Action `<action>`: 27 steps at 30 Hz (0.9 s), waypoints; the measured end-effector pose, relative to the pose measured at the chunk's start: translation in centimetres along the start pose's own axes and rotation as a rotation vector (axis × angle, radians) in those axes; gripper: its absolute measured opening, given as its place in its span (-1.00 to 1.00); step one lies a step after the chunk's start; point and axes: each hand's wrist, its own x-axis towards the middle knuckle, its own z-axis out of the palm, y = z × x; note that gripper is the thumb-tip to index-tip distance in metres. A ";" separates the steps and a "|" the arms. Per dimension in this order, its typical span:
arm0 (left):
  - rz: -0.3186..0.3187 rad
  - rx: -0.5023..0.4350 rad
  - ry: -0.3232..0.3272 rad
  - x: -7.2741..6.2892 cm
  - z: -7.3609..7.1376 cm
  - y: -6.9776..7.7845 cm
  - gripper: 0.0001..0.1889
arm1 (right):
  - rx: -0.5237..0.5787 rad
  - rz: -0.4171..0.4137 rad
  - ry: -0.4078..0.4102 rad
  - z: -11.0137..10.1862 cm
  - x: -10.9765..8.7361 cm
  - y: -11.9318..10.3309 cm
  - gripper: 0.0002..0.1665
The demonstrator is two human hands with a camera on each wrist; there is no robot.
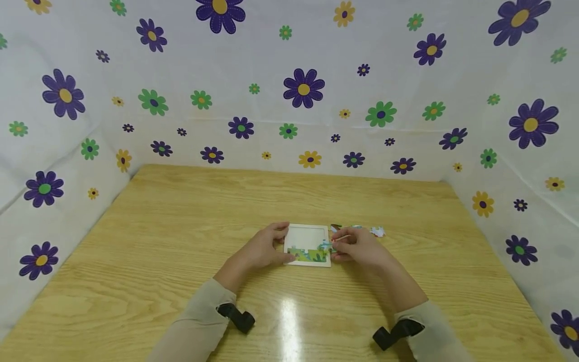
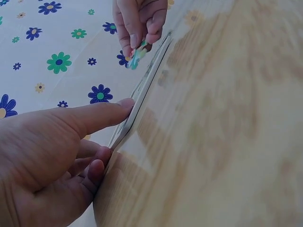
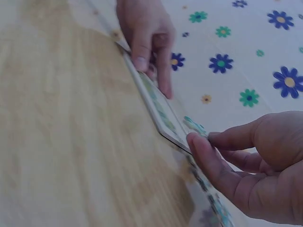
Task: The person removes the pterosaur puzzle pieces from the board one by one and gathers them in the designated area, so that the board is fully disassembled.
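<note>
A small white-framed puzzle board (image 1: 305,235) lies on the table between the hands. Green assembled pieces (image 1: 309,255) fill its near part, while the far part shows bare backing. My left hand (image 1: 261,247) grips the board at its left side, thumb (image 2: 106,116) on the frame and the other fingers by the edge. Between thumb and fingers, my right hand (image 1: 362,247) pinches a green and blue puzzle piece (image 3: 194,125) over the board's right edge. That puzzle piece (image 2: 137,56) appears tilted below the fingertips in the left wrist view.
Loose puzzle pieces (image 1: 377,231) lie beyond and right of the right hand, partly hidden by it. The wooden table (image 1: 203,201) meets a white flowered cloth (image 1: 267,60) at the back and sides. Black straps with cameras (image 1: 237,318) sit on both sleeves.
</note>
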 end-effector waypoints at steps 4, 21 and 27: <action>0.001 -0.009 -0.012 -0.1 -0.1 0.0 -0.12 | -0.019 -0.012 -0.012 -2.0 -0.2 0.3 -0.64; -0.005 -0.007 -0.011 -0.1 0.0 0.2 -0.11 | -0.108 0.030 0.021 -7.9 -1.6 1.1 -0.52; -0.003 -0.009 -0.013 -0.2 0.0 0.4 -0.11 | -0.120 0.074 0.033 -9.1 -2.2 1.6 -0.55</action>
